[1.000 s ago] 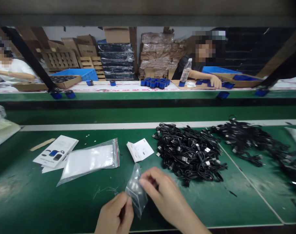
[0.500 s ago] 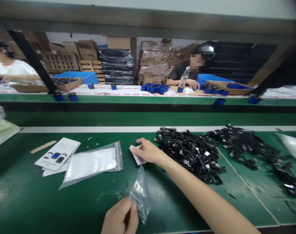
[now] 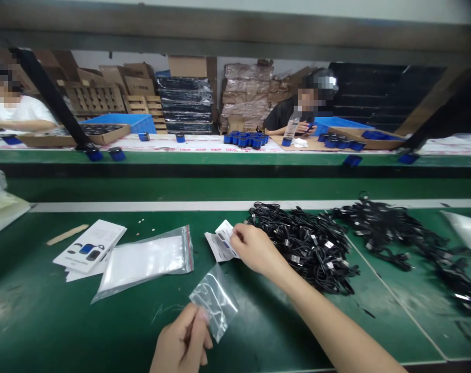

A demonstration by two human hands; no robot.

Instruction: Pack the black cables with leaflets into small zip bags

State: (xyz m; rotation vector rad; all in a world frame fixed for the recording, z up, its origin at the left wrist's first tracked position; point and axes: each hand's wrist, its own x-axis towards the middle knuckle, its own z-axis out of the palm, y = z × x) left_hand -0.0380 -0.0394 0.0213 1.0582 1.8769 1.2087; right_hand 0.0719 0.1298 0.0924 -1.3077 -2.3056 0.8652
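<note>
My left hand (image 3: pixel 183 336) pinches the edge of a small clear plastic bag (image 3: pixel 217 303) at the front of the green table. Farther back, my right hand (image 3: pixel 256 248) has its fingers closed on the right edge of a small printed leaflet (image 3: pixel 223 242), with part of a pile of cards under or beside it. Just right of that hand lies a heap of coiled black USB cables (image 3: pixel 303 243). Left of the leaflet is a zip bag (image 3: pixel 146 261) packed with white contents. Printed cards (image 3: pixel 90 247) with product pictures lie at its left.
More black cables (image 3: pixel 394 233) spread to the right, near a white plastic bag (image 3: pixel 466 230). A wooden stick (image 3: pixel 68 234) lies at the left. Across the raised bench, two people handle blue devices (image 3: pixel 245 139) beside blue bins (image 3: pixel 138 123).
My right hand has shifted slightly right, lifting the leaflet's edge so its printed side shows. My left hand has turned the clear bag, which now spreads flatter. The far right person's hands have lifted.
</note>
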